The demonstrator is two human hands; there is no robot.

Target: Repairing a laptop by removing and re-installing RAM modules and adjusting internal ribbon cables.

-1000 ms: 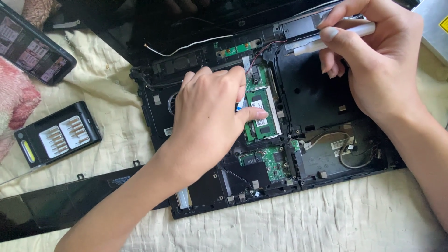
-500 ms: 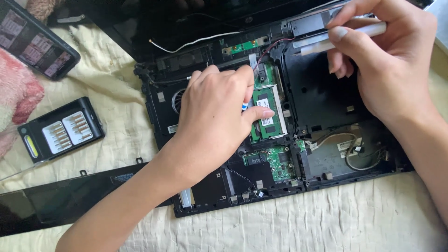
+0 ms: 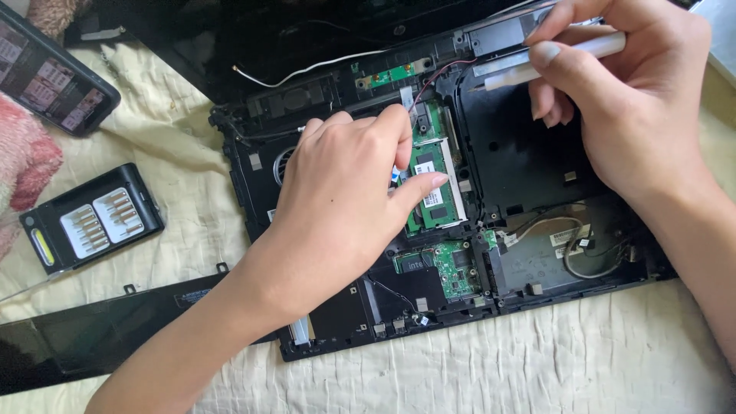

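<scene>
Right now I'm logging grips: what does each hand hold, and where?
Right hand pinches a slim white plastic screwdriver mid-shaft. Left hand holds nothing, fingertips on the green memory module.

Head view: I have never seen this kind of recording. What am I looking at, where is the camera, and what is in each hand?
The camera sits on a person's head, looking down at their own bare hands. An opened laptop base lies on a cream cloth, circuit boards exposed. The left hand rests its fingertips on a green memory module. The right hand holds a white pen-shaped tool. Beside them lie a black case of screwdriver bits, a phone and a black panel.
</scene>
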